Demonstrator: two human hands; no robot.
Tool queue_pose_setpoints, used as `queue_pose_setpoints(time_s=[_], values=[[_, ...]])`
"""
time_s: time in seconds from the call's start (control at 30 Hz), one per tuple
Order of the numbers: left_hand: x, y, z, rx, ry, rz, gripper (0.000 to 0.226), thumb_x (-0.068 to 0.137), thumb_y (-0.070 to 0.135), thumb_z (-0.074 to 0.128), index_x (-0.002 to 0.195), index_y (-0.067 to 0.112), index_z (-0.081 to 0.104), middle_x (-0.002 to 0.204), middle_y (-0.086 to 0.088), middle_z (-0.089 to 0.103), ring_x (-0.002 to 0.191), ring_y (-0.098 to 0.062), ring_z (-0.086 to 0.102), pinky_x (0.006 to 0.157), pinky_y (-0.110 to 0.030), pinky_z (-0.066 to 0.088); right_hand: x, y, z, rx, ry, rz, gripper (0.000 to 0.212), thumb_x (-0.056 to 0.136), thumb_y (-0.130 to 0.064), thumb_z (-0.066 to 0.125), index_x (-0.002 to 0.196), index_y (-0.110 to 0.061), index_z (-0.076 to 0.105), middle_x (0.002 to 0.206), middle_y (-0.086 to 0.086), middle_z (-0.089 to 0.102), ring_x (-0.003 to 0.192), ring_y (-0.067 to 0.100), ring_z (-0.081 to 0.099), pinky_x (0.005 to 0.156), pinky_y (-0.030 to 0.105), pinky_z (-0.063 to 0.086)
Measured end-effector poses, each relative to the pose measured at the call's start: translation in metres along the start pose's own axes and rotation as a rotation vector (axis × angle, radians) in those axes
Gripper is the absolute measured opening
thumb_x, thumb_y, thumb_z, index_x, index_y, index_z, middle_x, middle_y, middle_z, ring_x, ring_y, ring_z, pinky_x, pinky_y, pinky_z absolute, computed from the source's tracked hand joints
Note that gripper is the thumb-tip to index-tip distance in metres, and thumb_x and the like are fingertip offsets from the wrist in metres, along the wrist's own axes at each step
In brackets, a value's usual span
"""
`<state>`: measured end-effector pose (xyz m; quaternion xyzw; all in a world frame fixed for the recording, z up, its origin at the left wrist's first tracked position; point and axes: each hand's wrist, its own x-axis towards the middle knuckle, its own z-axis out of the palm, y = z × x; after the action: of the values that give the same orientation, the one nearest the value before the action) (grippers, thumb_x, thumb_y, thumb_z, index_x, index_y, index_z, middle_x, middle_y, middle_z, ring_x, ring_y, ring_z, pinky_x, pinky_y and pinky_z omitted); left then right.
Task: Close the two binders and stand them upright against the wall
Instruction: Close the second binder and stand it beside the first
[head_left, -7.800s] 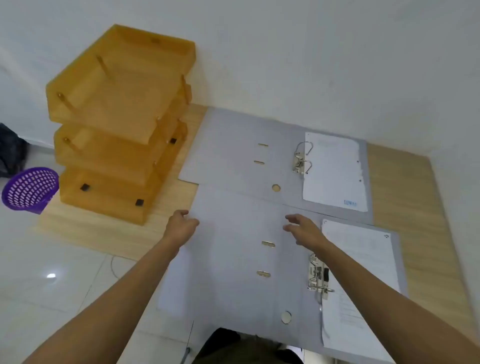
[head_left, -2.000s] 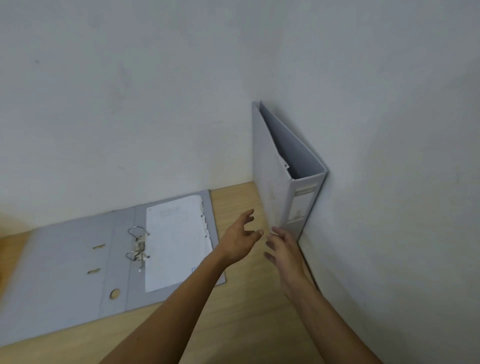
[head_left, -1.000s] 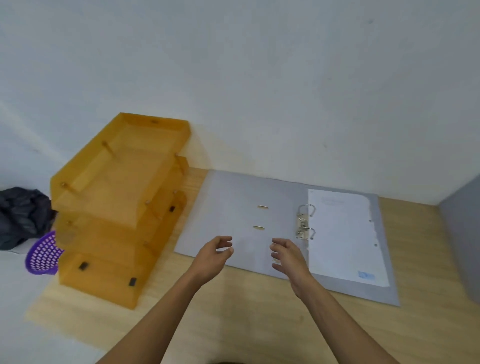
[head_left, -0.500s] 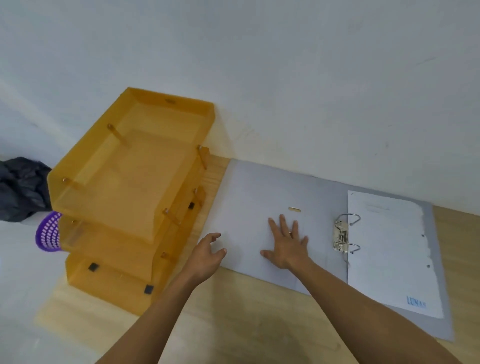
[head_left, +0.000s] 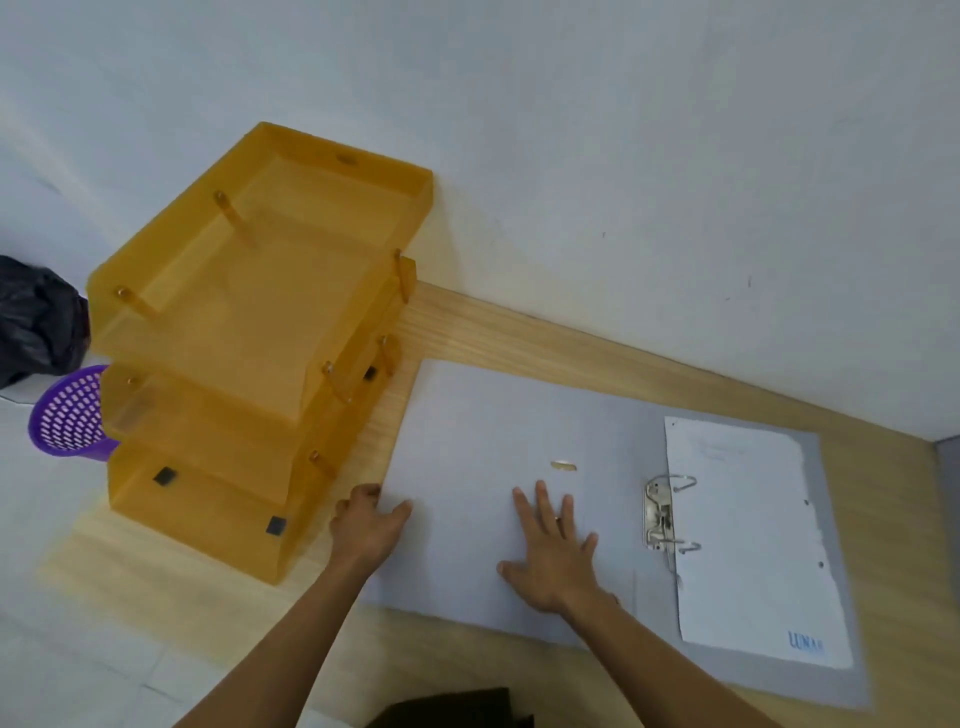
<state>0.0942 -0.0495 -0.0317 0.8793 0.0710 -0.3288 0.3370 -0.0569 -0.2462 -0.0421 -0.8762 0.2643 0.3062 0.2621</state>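
Head view: nearest, the right hand (head_left: 553, 558) lies flat and open on the left cover of the open binder (head_left: 467, 467), gripping nothing. The left hand (head_left: 366, 525) curls loosely at that cover's left edge. The binder's rings (head_left: 670, 514) run front to back, just right of the right hand, so the cover would likely swing rightward.

The single head camera is looking steeply down, close over the wooden desk (head_left: 519, 332), facing the white wall (head_left: 571, 130).
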Motion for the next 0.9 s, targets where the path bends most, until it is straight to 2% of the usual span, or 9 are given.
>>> queue_pose_setpoints(time_s=[0.13, 0.27, 0.37, 0.5, 0.63, 0.67, 0.77, 0.83, 0.9], values=[[-0.026, -0.022, 0.005, -0.123, -0.100, -0.007, 0.053, 0.093, 0.043, 0.064, 0.132, 0.008, 0.062, 0.131, -0.011, 0.068, 0.098, -0.023, 0.062, 0.082, -0.033, 0.048, -0.025, -0.004, 0.016, 0.145, 0.063, 0.040, 0.082, 0.095, -0.049, 0.045, 0.161, -0.036, -0.002, 0.168, -0.006, -0.022, 0.155, 0.029, -0.022, 0.117, 0.070, -0.003], [-0.049, -0.025, -0.001, -0.212, -0.126, 0.097, 0.044, 0.095, 0.039, 0.062, 0.133, 0.017, 0.064, 0.119, 0.000, 0.073, 0.097, -0.018, 0.069, 0.075, -0.028, 0.052, -0.031, -0.028, 0.009, 0.245, 0.114, 0.034, 0.078, 0.099, -0.052, 0.041, 0.161, -0.022, 0.007, 0.171, 0.006, -0.014, 0.157, 0.029, -0.012, 0.122, 0.063, 0.004], [-0.066, -0.011, -0.012, -0.257, -0.136, 0.196, 0.039, 0.095, 0.037, 0.062, 0.133, 0.024, 0.063, 0.108, 0.013, 0.073, 0.092, -0.009, 0.072, 0.069, -0.024, 0.056, -0.030, -0.058, -0.010, 0.381, 0.071, -0.016, 0.080, 0.098, -0.059, 0.040, 0.161, -0.028, 0.004, 0.170, 0.002, -0.017, 0.155, 0.035, -0.016, 0.121, 0.064, 0.008], [-0.085, 0.008, -0.045, -0.361, -0.099, 0.265, 0.034, 0.096, 0.035, 0.063, 0.130, 0.031, 0.061, 0.118, 0.007, 0.074, 0.096, -0.016, 0.075, 0.082, -0.040, 0.062, -0.039, -0.095, -0.035, 0.548, 0.007, -0.087, 0.082, 0.095, -0.067, 0.037, 0.161, -0.034, 0.001, 0.170, 0.000, -0.017, 0.155, 0.037, -0.015, 0.123, 0.058, 0.005], [-0.109, 0.048, -0.073, -0.512, -0.194, 0.303, 0.021, 0.094, 0.041, 0.065, 0.111, 0.029, 0.064, 0.116, -0.003, 0.075, 0.087, -0.015, 0.079, 0.067, -0.031, 0.063, -0.056, -0.115, -0.058, 0.726, 0.020, -0.196, 0.084, 0.094, -0.070, 0.035, 0.161, -0.034, 0.000, 0.171, -0.005, -0.008, 0.158, 0.022, -0.004, 0.125, 0.054, 0.010], [-0.117, 0.061, -0.075, -0.553, -0.238, 0.302, 0.028, 0.093, 0.048, 0.064, 0.111, 0.027, 0.064, 0.118, -0.005, 0.074, 0.089, -0.015, 0.079, 0.068, -0.031, 0.063, -0.062, -0.117, -0.064, 0.797, 0.022, -0.204, 0.084, 0.093, -0.071, 0.034, 0.161, -0.034, 0.001, 0.171, -0.008, -0.005, 0.158, 0.019, 0.000, 0.125, 0.054, 0.013], [-0.134, 0.098, -0.063, -0.665, -0.459, 0.343, 0.056, 0.086, 0.073, 0.051, 0.127, 0.037, 0.066, 0.131, 0.002, 0.071, 0.116, -0.022, 0.070, 0.099, -0.046, 0.054, -0.079, -0.114, -0.091, 1.057, -0.017, -0.214, 0.082, 0.091, -0.074, 0.035, 0.161, -0.039, 0.009, 0.169, -0.012, 0.013, 0.155, 0.021, 0.020, 0.116, 0.061, 0.032], [-0.144, 0.116, -0.046, -0.715, -0.570, 0.415, 0.061, 0.087, 0.077, 0.040, 0.132, 0.043, 0.064, 0.135, 0.005, 0.069, 0.125, -0.021, 0.065, 0.105, -0.047, 0.049, -0.090, -0.105, -0.110, 1.164, -0.036, -0.236, 0.075, 0.092, -0.073, 0.034, 0.158, -0.040, 0.021, 0.158, -0.014, 0.031, 0.150, 0.024, 0.030, 0.108, 0.063, 0.042], [-0.153, 0.133, -0.022, -0.700, -0.589, 0.456, 0.065, 0.093, 0.075, 0.029, 0.143, 0.041, 0.054, 0.143, 0.003, 0.063, 0.132, -0.022, 0.060, 0.110, -0.050, 0.045, -0.100, -0.087, -0.133, 1.256, -0.024, -0.274, 0.066, 0.094, -0.070, 0.036, 0.152, -0.040, 0.032, 0.141, -0.013, 0.041, 0.143, 0.026, 0.040, 0.101, 0.060, 0.050]])
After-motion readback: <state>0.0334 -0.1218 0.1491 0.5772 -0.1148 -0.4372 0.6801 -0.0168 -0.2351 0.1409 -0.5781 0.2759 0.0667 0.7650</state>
